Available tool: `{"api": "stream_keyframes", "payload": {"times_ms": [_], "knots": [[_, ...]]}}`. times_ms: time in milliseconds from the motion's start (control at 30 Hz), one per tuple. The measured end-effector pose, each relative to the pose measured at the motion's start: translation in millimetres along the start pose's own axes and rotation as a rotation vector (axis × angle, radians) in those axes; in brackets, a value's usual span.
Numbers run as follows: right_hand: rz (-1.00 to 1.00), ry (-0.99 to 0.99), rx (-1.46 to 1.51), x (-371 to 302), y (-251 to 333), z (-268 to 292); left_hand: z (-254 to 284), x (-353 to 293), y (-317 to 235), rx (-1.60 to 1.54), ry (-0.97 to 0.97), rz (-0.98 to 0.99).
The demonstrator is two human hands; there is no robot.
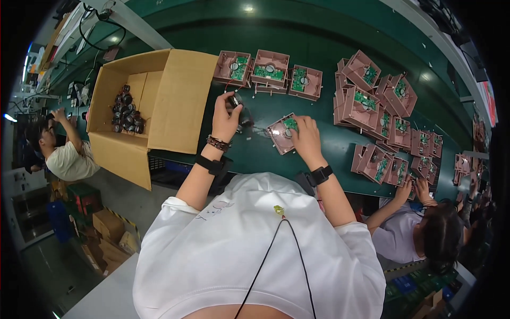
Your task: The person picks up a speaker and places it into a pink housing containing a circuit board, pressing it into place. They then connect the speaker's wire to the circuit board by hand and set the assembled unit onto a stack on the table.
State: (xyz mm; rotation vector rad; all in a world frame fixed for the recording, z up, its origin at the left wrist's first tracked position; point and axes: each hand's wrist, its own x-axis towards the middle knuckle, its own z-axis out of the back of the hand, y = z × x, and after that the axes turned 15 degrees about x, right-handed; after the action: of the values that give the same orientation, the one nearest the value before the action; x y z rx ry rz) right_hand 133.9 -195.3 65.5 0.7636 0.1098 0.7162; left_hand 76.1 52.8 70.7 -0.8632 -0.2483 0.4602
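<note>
My left hand [226,118] is closed around a small dark round part [234,101], partly hidden by the fingers and blurred. More dark parts [245,118] with thin wires lie just beside it. With its fingers over the right side, my right hand [307,136] grips a shallow pink plastic housing [279,142] on the bench. Inside that housing a green circuit board [290,124] shows, partly under my fingers. Left of my left arm stands an open cardboard box [183,101], with several black round wired parts [126,114] heaped on its bottom.
Three groups of pink housings with boards [270,68] line the far side of the green bench [212,26]. Stacks of similar housings [366,106] crowd the right. A co-worker's hands [411,191] work at the right; another person [66,154] is at far left.
</note>
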Motion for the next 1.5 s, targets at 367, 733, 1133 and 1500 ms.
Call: {"api": "stream_keyframes", "payload": {"times_ms": [367, 733, 1133, 1500], "knots": [[-0.093, 0.013, 0.694, -3.8, 80.7, 8.5, -8.6, -63.7, -44.7, -0.855, 0.582, 0.391], [-0.152, 0.296, 0.733, -28.9, 46.3, 31.0, -30.9, -78.9, -24.4, -0.544, 0.978, 0.304], [-0.610, -0.204, 1.163, -32.9, 13.1, 17.4, -84.5, -45.4, -2.0, 0.529, 0.280, 0.007], [-0.647, 0.039, 1.049, -32.8, 0.3, -7.0, -102.4, -36.7, 3.5, 0.485, 0.396, -0.044]]}}
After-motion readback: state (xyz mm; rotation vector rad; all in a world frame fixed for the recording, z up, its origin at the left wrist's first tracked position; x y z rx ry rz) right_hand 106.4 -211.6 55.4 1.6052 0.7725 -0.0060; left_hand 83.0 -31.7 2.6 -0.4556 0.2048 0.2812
